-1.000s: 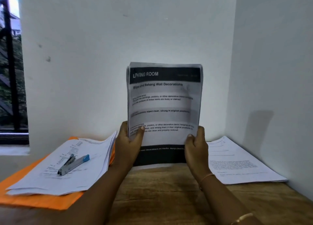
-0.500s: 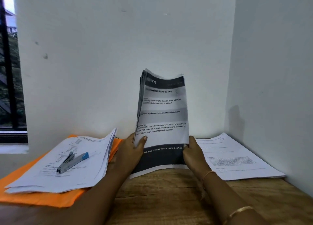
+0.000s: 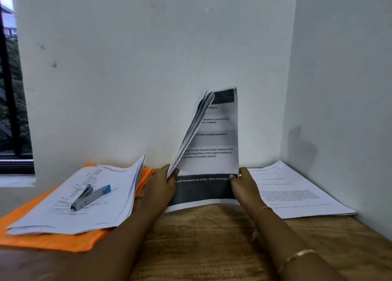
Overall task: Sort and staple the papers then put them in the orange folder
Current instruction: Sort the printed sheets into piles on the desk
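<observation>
Left hand (image 3: 161, 184) and right hand (image 3: 244, 186), fingers (image 3: 233, 178) gripping the papers (image 3: 214, 145), have lowered them to the desk (image 3: 212, 238) at twelve o'clock, likely squaring before stapling.

The front page of the papers (image 3: 212, 166) carried the only legible print. Its dark band (image 3: 203, 192) at the foot read, in white, "wall decorations on hooks, damp cleaning". Above it, black lines read "or other decorative items hanging on the", "and rehang them in their original positions to" and "clean and properly restored". Higher up stood "in original positions" and "or stained". The header was blurred. Print on the stack (image 3: 118, 187) and the sheet (image 3: 297, 196) was too small to read.
</observation>
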Demonstrator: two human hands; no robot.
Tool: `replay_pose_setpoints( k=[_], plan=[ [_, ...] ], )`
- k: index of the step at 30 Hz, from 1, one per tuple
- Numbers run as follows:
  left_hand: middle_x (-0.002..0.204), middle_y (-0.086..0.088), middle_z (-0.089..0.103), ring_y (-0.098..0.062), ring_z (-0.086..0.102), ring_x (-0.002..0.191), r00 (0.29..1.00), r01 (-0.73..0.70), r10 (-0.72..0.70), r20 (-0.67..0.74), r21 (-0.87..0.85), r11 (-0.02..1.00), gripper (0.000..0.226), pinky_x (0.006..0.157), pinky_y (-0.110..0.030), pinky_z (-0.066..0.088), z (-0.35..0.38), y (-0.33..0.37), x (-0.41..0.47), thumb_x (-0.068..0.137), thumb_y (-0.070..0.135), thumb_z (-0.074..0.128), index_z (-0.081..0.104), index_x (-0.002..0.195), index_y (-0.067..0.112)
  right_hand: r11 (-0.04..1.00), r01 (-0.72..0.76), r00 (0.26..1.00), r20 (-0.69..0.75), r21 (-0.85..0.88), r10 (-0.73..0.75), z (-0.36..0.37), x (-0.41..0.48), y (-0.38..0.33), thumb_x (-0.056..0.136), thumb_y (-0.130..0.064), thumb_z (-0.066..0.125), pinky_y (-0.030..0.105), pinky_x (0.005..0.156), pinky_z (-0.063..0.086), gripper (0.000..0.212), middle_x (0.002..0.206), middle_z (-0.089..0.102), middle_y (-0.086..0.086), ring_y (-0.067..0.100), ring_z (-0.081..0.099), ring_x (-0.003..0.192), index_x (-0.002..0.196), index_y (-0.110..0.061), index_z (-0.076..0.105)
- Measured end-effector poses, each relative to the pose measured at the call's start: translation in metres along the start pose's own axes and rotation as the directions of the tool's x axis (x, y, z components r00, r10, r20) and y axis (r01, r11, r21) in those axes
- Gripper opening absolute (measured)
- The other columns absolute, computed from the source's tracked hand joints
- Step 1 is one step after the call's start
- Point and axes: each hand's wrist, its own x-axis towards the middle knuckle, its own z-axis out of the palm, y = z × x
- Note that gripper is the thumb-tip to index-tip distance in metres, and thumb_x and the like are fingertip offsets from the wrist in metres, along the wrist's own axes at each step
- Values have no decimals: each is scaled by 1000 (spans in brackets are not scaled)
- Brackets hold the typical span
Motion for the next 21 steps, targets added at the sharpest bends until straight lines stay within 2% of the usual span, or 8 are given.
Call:
replay_pose_setpoints(
  k=[3,6,9,11,13,16,19,21],
  plan=[
    [79,3,61,-12,57,76,993,120,-119,16,-47,992,25,66,-17,40,4,-2,3,98,30,45,60,95,10,946,-101,994,-17,308,111,-2,3,-5,94,-22,55,39,94,44,52,127,48,8,21,48,109,138,-15,30],
    [106,-5,64,-23,60,97,959,279,-281,33,-284,917,34,87,-37,49,8,0,3,97,34,47,58,117,9,791,-215,976,95,573,196,1,3,-6,91,-26,59,45,98,45,78,127,51,10,33,49,122,150,-27,8],
    [116,-3,59,-21,57,101,932,348,-351,88,-487,801,35,86,-34,48,10,12,-3,96,29,50,50,127,11,630,-348,930,338,694,142,6,-5,-13,90,-28,61,38,78,52,56,119,63,10,28,62,102,141,-23,38],
    [114,1,58,-16,57,96,916,390,-359,179,-607,692,33,71,-27,48,13,17,-8,95,29,51,48,126,18,622,-377,902,424,686,78,13,-12,-16,91,-24,59,37,77,55,32,112,68,9,24,65,96,123,-16,56],
    [104,6,60,-10,59,88,906,418,-337,257,-670,613,27,63,-22,46,15,20,-11,93,30,53,49,119,24,644,-361,907,415,675,73,18,-15,-18,95,-14,52,36,78,55,17,101,70,7,23,65,92,111,-13,59],
    [94,13,63,-5,61,87,938,345,-274,214,-660,667,22,68,-21,48,17,18,-10,90,26,59,55,112,23,678,-298,943,319,672,99,15,-12,-19,98,-2,44,38,73,56,20,99,68,7,23,65,89,111,-9,56],
    [106,3,67,-18,64,101,953,289,-263,151,-720,631,27,88,-36,52,13,17,-6,88,16,63,60,115,16,929,-102,991,119,356,64,2,-5,-18,96,-2,44,42,90,51,29,110,64,7,27,61,100,122,-10,54],
    [111,0,66,-20,63,103,952,251,-298,72,-742,622,33,92,-38,50,8,14,-2,88,8,61,58,121,11,992,31,999,21,119,-34,-8,-5,-16,96,-5,43,35,91,47,27,110,62,3,25,57,104,117,-16,56]
  ],
)
